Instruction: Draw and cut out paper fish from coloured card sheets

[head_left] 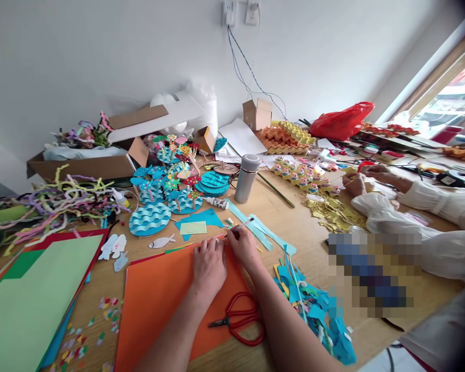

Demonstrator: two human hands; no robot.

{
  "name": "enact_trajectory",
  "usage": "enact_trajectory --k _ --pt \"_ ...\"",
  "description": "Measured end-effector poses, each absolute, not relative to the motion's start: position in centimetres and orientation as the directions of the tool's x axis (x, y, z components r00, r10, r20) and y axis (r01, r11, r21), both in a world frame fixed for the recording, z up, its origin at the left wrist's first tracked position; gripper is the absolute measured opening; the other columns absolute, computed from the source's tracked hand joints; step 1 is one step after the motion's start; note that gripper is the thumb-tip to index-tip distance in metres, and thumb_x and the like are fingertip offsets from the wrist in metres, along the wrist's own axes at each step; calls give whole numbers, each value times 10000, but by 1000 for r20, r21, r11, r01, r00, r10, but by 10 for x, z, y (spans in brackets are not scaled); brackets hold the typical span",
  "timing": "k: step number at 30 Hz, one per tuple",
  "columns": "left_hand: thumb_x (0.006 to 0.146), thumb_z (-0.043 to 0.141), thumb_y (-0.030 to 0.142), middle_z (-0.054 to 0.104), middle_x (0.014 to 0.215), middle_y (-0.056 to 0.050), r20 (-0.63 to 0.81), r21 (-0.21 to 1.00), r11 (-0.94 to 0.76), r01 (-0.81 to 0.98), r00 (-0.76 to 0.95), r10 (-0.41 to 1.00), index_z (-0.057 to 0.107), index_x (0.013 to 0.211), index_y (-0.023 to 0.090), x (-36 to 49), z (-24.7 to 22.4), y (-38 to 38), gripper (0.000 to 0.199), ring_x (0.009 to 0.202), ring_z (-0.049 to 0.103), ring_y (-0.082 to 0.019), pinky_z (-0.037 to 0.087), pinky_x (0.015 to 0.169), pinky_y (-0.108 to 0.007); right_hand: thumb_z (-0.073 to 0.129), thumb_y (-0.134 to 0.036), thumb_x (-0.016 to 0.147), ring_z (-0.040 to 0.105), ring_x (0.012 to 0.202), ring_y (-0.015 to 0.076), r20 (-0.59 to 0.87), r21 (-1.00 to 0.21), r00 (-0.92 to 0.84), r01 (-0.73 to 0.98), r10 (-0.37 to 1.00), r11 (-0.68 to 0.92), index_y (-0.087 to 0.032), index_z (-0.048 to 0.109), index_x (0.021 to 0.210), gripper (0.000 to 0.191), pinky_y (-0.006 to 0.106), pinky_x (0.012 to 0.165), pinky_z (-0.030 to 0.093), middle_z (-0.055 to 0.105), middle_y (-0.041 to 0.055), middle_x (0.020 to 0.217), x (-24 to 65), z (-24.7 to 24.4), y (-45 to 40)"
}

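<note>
My left hand (210,264) presses down on a large sheet of orange paper (158,299), its fingers spread near the top edge. Close beside it, my right hand (242,244) grips a slim pencil (250,221) that points up and to the right. Whatever lies under the fingertips is hidden. Red-handled scissors (238,320) rest on the orange sheet by my right forearm. Just beyond the sheet are a fish-shaped paper cutout (161,242) and a pale green paper strip (192,228) on a blue scrap.
A grey thermos (248,178) and a glue bottle (217,203) stand and lie ahead. Blue scraps (318,310) cover the right side. Green paper sheets (23,305) lie left. A co-worker's hands (372,178) work at the right, by egg-carton pieces (304,175).
</note>
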State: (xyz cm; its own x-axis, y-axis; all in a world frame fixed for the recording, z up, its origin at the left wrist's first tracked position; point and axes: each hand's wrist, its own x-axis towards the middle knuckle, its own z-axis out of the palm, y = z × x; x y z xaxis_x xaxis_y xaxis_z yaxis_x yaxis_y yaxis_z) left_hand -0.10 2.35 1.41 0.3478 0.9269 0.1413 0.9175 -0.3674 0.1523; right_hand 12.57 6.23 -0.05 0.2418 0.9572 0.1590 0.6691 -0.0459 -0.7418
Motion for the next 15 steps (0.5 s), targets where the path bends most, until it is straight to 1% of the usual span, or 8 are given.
enact_trajectory --k 5,15 --pt "882 406 164 542 1156 -99 130 151 -355 923 337 932 507 1245 237 0 15 23 383 1045 454 -257 376 852 -408 461 -228 783 568 597 159 159 -746 248 664 956 -49 -168 636 669 218 240 585 382 646 43 625 125 0 62" --pt "883 423 179 545 1139 -97 150 139 -365 921 345 927 511 1245 234 -1 13 23 377 1040 458 -258 378 848 -410 461 -221 777 581 615 161 153 -743 275 666 949 -73 -159 635 675 211 242 606 387 653 52 656 125 2 61"
